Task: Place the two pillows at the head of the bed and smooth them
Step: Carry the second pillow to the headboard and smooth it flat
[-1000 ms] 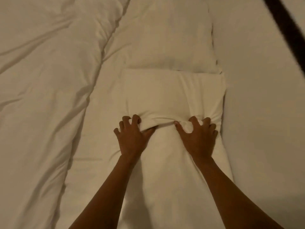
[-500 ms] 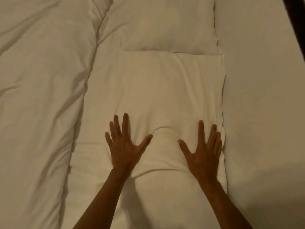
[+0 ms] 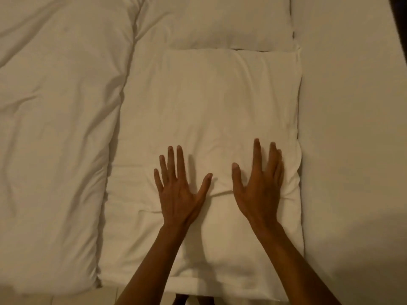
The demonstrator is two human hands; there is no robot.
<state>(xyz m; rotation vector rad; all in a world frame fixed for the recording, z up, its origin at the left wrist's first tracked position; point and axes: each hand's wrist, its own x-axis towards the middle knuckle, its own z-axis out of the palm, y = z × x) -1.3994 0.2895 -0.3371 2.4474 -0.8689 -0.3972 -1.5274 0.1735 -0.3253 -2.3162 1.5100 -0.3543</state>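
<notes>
Bedding unchanged; both hands [image 3: 180, 194] now lie nearer together on near pillow [image 3: 220, 106].

No text, label, brand, number or sign can be read. Plain white fabric is seen throughout, unmarked from 12 o'clock to 6 o'clock.

Left hand [image 3: 179, 195], right hand [image 3: 257, 192]: flat, fingers spread.

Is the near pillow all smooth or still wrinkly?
Still wrinkly: the near pillow has a crease between the left hand and right hand.
</notes>
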